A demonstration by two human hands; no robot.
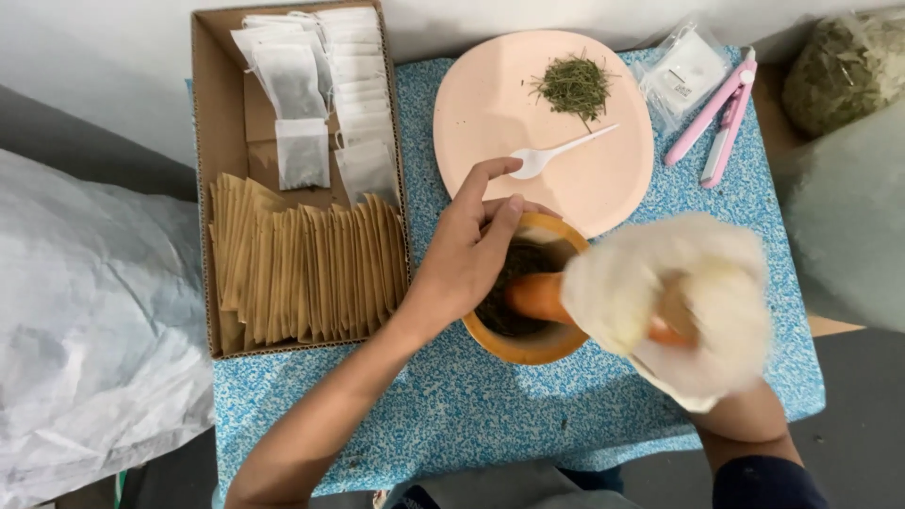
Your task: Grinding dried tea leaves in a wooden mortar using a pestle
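A wooden mortar [533, 344], set on the blue table [452, 405] beside a cardboard box [212, 188], is gripped at its rim by the left hand [467, 254]. An orange pestle [537, 297], resting in the mortar, is clasped through a cream cloth [679, 302] by the right hand [693, 316], blurred and mostly hidden by the cloth. A pink plate [490, 113] lies just behind.

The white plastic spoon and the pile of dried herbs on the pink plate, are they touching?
Apart. The head view shows bare pink plate between the white spoon's handle tip and the dried herb pile.
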